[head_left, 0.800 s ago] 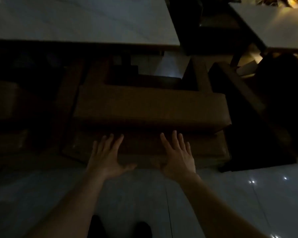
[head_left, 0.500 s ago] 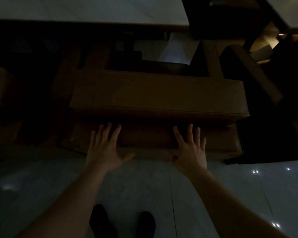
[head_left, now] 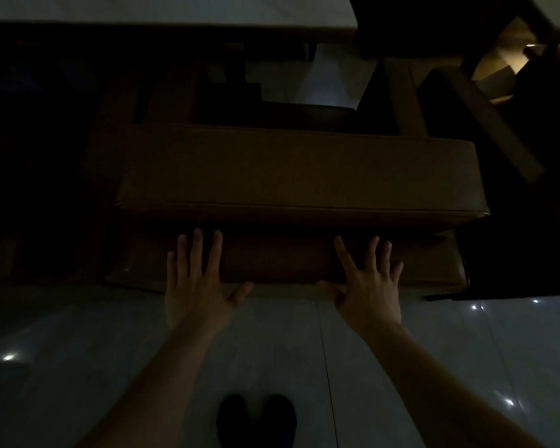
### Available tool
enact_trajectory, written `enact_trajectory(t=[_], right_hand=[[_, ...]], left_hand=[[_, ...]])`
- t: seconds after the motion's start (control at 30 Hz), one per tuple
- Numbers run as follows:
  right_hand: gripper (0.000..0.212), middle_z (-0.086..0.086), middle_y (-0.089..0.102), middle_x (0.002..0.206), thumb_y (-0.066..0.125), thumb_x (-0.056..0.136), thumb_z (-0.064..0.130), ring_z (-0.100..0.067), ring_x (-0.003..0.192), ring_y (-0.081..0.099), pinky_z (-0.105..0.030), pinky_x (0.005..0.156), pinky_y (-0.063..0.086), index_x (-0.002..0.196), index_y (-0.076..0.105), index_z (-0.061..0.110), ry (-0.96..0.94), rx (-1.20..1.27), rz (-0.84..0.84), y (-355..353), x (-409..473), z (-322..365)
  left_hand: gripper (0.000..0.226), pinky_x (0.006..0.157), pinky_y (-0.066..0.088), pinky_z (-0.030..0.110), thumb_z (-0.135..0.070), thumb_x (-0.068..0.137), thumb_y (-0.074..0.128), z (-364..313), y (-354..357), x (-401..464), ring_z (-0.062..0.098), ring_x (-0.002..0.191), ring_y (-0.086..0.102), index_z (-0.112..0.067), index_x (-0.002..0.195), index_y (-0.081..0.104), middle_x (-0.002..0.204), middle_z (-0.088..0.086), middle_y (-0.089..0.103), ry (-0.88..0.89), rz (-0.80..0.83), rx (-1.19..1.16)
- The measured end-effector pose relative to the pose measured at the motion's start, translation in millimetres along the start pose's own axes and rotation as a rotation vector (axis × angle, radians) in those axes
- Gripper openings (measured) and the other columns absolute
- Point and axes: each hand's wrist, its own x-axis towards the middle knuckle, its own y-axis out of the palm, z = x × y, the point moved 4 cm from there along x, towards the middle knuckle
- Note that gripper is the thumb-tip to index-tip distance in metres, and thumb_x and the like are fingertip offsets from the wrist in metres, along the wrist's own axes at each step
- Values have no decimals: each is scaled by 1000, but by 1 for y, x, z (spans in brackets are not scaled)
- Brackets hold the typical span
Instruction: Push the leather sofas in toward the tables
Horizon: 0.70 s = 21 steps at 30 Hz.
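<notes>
A brown leather sofa (head_left: 298, 169) stands right in front of me, seen from behind and above, its backrest top wide across the middle of the dim view. My left hand (head_left: 196, 282) lies flat with spread fingers on the lower back panel, left of centre. My right hand (head_left: 370, 284) presses flat on the same panel, right of centre. Beyond the sofa a pale table top (head_left: 162, 9) runs along the upper edge. The sofa's seat under the table is mostly hidden in shadow.
Another dark sofa (head_left: 485, 124) stands at an angle on the right, close to the first one's corner. More brown furniture (head_left: 0, 260) sits in darkness at the left. Glossy pale floor tiles (head_left: 434, 350) lie beneath me, with my dark shoes (head_left: 256, 418) at the bottom.
The sofa's back now fills more of the view and sits lower under the table edge. Both hands stay flat on its back panel, and my shoes have come into view.
</notes>
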Motion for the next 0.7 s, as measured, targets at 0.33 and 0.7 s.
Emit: enact_trajectory(t=[0.33, 0.7], right_hand=[[83, -24, -8, 164, 21, 87, 82, -45, 149, -15, -69, 117, 6, 155, -8, 44, -35, 115, -63, 11, -3, -7], [79, -26, -1, 164, 10, 88, 80, -46, 149, -10, -70, 116, 11, 156, -3, 42, -77, 120, -38, 11, 13, -33]], left_hand=[[97, 120, 12, 55, -78, 81, 41, -3, -3, -4, 36, 150, 3, -24, 157, 12, 162, 14, 14, -1, -14, -40], [92, 118, 19, 55, -77, 81, 38, -29, -1, 1, 37, 148, 14, -24, 155, 23, 160, 14, 24, -35, -44, -31]])
